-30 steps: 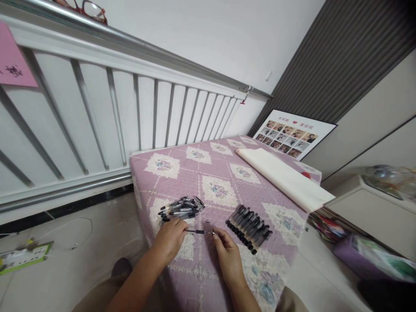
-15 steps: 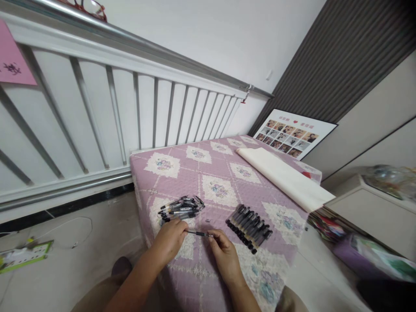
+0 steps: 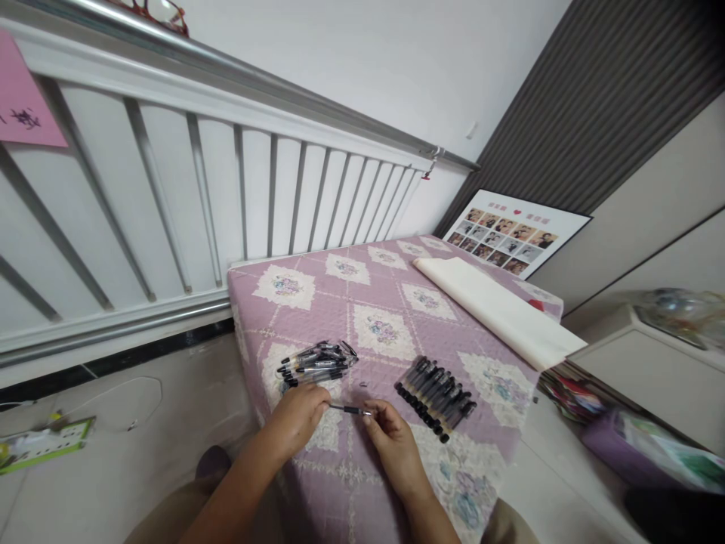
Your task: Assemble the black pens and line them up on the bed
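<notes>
A gel pen (image 3: pixel 350 409) with a dark grip lies level between my two hands, its metal tip pointing right. My left hand (image 3: pixel 300 415) is closed around its rear end. At the tip, the thumb and forefinger of my right hand (image 3: pixel 393 446) are pinched; whether a small part sits between them is too fine to make out. Just beyond my left hand lies a loose pile of pens (image 3: pixel 317 364). To the right, several capped pens (image 3: pixel 436 397) lie side by side in a slanted row. A tiny dark piece (image 3: pixel 363 384) rests on the cloth behind the pen.
The purple floral bedspread (image 3: pixel 390 283) covers the surface under the pens. A rolled cream sheet (image 3: pixel 498 313) lies across its far right. A white radiator (image 3: pixel 254 189) runs along the wall, and a photo board (image 3: pixel 510 234) leans at the back. A cabinet (image 3: pixel 628 363) stands at right.
The pen stays between both hands. My right fingertips have loosened slightly around the tip, showing more of its metal. The view has shifted a little.
</notes>
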{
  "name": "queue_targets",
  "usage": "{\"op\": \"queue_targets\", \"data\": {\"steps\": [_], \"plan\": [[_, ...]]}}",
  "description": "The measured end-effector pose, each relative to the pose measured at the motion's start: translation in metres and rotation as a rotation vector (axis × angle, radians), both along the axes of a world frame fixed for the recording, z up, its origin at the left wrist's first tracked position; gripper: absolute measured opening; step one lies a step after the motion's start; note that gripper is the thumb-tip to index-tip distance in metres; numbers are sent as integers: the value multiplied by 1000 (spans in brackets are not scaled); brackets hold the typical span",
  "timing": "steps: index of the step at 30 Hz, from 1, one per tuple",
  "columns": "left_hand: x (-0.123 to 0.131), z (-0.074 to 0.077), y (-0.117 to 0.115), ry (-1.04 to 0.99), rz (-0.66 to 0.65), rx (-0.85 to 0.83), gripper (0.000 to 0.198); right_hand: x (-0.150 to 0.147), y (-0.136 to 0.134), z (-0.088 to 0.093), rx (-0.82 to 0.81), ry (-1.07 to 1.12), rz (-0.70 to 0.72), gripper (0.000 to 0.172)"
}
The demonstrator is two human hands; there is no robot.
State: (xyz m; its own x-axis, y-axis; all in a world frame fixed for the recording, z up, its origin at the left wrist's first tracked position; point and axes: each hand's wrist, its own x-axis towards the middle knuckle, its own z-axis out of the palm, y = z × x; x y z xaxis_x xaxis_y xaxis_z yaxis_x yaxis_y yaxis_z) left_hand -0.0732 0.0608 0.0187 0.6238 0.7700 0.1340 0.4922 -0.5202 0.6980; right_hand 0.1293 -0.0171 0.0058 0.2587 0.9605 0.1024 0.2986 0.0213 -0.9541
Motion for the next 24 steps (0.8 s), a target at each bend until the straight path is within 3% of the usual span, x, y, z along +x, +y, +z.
{"op": "queue_targets", "data": {"steps": [15,24], "plan": [[-1,0,0,-43,-12,-42,17,-2,-2,8,-29,-63,64,21],[3,-9,-1,-137,38,-40,15,-1,-1,7,-45,-73,74,22]]}}
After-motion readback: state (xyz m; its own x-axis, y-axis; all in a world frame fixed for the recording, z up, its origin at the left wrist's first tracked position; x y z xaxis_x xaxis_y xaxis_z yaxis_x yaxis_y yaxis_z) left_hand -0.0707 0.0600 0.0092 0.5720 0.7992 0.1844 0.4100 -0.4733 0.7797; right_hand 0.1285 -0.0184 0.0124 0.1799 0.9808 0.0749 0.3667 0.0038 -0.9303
